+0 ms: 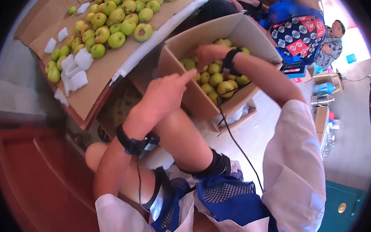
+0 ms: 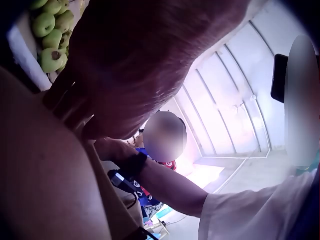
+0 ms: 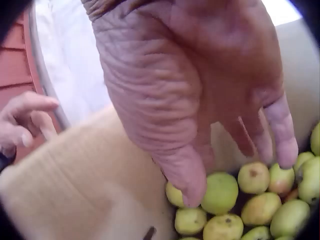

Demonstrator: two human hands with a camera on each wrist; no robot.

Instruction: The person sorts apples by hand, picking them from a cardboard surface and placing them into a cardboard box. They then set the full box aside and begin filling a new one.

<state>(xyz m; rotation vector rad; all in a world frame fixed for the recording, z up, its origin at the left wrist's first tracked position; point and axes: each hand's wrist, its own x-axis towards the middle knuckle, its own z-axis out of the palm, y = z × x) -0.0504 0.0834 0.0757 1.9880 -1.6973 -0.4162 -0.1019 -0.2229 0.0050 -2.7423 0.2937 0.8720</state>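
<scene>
Seated and bent forward, a person in white sleeves [image 1: 292, 152] works at an open cardboard box [image 1: 192, 94] set close to the knees, likely put there so that box and desk [image 1: 80, 121] can both be reached without standing. Green-yellow fruit lies loose inside the box [image 1: 215, 79], packed side by side, and the tall walls would stop it rolling away.

The right grip [image 1: 210, 53] is down in the box. Seen from the right wrist, it is spread: fingers reaching downward, thumb set apart, nothing pinched. Whether the fingertips [image 3: 287, 159] touch the fruit, I cannot tell. That wide shape looks suited to closing round something round. The left grip [image 1: 163, 92] is outside the box, near its rim and above a bare leg [image 1: 182, 137], forefinger stretched out, holding nothing that I can see, perhaps so as to leave the box's mouth free.

On the desk, a heap of similar fruit [image 1: 117, 39] lies on a cardboard sheet [image 1: 103, 74], probably there to soften the surface. A white strip [image 1: 160, 36] along the edge facing the box may guard against knocks. White foam nets [image 1: 84, 59] lie beside the heap, within easy reach, presumably to cushion single fruits
</scene>
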